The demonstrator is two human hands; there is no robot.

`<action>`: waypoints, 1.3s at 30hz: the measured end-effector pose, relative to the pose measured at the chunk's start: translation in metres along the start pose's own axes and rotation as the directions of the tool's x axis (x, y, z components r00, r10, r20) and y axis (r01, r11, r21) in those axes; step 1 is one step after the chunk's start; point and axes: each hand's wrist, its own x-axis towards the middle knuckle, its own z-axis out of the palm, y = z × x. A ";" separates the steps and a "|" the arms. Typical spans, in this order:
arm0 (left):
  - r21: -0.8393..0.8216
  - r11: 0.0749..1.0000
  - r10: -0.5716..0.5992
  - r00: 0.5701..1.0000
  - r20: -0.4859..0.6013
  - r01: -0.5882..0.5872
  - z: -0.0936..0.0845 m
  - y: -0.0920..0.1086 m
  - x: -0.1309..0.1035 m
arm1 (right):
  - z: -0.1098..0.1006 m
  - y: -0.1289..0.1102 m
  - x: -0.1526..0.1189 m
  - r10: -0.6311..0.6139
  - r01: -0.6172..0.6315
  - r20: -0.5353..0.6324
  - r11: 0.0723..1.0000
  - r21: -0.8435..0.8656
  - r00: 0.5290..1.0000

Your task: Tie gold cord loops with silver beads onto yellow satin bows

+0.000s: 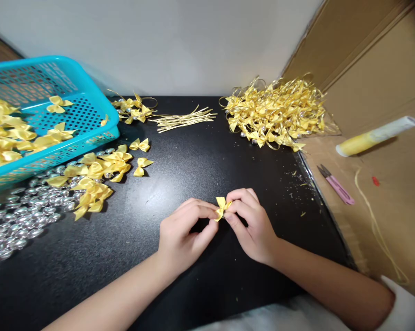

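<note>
A small yellow ribbon bow (pixel 221 208) is held between my two hands, low over the black table (pixel 193 170). My left hand (pixel 187 230) pinches its left side with thumb and forefinger. On the other side, the thumb and fingers of my right hand (pixel 252 225) grip the bow's right side. Something small and dark shows at the bow's lower edge, too small to make out. Two loose bows, one above (pixel 140 145) and one below (pixel 142 166), lie to the upper left of my left hand.
A blue basket (pixel 86 92) of bows stands at the left, beside silver beads (pixel 31 207) and piled bows (pixel 93 193). Gold ties (pixel 185 119) lie at the back, near a large heap of tied bows (pixel 276 112). Pink snips (pixel 337 186) and a roll (pixel 376 135) are at right.
</note>
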 end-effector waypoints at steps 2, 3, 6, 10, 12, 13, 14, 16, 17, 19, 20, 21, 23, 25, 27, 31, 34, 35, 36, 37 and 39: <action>0.002 1.000 -0.003 1.000 0.003 0.003 0.000 0.001 0.000 | 0.000 0.000 0.000 0.001 -0.001 -0.003 1.000 0.002 1.000; 0.001 1.000 -0.004 1.000 0.002 0.004 0.000 0.001 0.000 | 0.000 0.000 0.000 0.003 -0.003 -0.004 1.000 0.004 1.000; -0.016 1.000 -0.015 1.000 0.001 0.015 0.000 0.000 -0.001 | 0.000 -0.001 -0.001 0.009 -0.009 0.006 1.000 0.017 1.000; -0.103 0.978 -0.183 0.983 -0.020 0.180 0.003 -0.002 -0.005 | -0.002 -0.002 0.000 0.009 -0.011 0.034 0.999 0.049 0.999; -0.218 0.928 -0.314 0.949 -0.027 0.301 0.004 -0.004 -0.005 | -0.002 -0.002 0.000 0.012 -0.014 0.043 0.999 0.053 0.999; -0.278 0.894 -0.372 0.928 -0.018 0.352 0.005 -0.004 -0.005 | -0.002 -0.002 0.000 0.012 -0.015 0.044 0.999 0.050 0.999; -0.328 0.859 -0.418 0.909 -0.003 0.394 0.006 -0.005 -0.005 | -0.002 -0.001 0.000 0.013 -0.015 0.044 0.999 0.044 0.999; -0.392 0.805 -0.468 0.883 0.042 0.445 0.007 -0.006 -0.005 | -0.002 0.000 0.000 0.014 -0.015 0.031 0.999 0.030 0.999; -0.406 0.790 -0.476 0.877 0.065 0.459 0.007 -0.007 -0.004 | -0.002 0.000 0.000 0.016 -0.016 0.022 1.000 0.023 1.000; -0.415 0.781 -0.472 0.876 0.097 0.466 0.007 -0.008 -0.004 | -0.002 0.000 0.001 0.022 -0.022 0.010 1.000 0.015 1.000; -0.410 0.786 -0.464 0.880 0.104 0.463 0.008 -0.008 -0.005 | -0.002 0.000 0.001 0.021 -0.022 0.008 1.000 0.016 1.000; -0.400 0.795 -0.455 0.884 0.107 0.457 0.008 -0.008 -0.005 | -0.002 0.000 0.001 0.020 -0.020 0.005 1.000 0.019 1.000; -0.372 0.818 -0.430 0.896 0.112 0.439 0.008 -0.008 -0.005 | -0.001 0.000 0.001 0.014 -0.014 -0.001 1.000 0.026 1.000; -0.346 0.842 -0.400 0.909 0.115 0.414 0.007 -0.007 -0.005 | 0.000 0.000 0.001 0.012 -0.012 -0.008 0.999 0.034 1.000; -0.329 0.858 -0.377 0.919 0.119 0.395 0.007 -0.007 -0.004 | 0.001 0.001 0.001 0.014 -0.014 -0.004 0.999 0.041 1.000; -0.310 0.870 -0.362 0.923 0.128 0.384 0.005 -0.006 -0.003 | 0.003 0.002 0.000 0.014 -0.016 0.027 0.999 0.046 1.000; -0.307 0.872 -0.360 0.924 0.128 0.382 0.005 -0.006 -0.003 | 0.003 0.003 0.001 0.005 -0.006 0.040 0.999 0.040 0.999; -0.309 0.872 -0.359 0.925 0.127 0.381 0.005 -0.006 -0.003 | 0.003 0.003 0.001 -0.001 0.000 0.040 0.999 0.036 0.999; -0.312 0.871 -0.357 0.926 0.127 0.379 0.005 -0.006 -0.003 | 0.003 0.002 0.001 -0.008 0.007 0.040 0.999 0.033 0.999; -0.314 0.872 -0.355 0.927 0.125 0.376 0.005 -0.006 -0.003 | 0.003 0.002 0.002 -0.015 0.014 0.039 0.999 0.030 0.999; -0.313 0.873 -0.353 0.928 0.121 0.373 0.005 -0.006 -0.003 | 0.002 0.002 0.002 -0.025 0.024 0.043 0.999 0.021 0.999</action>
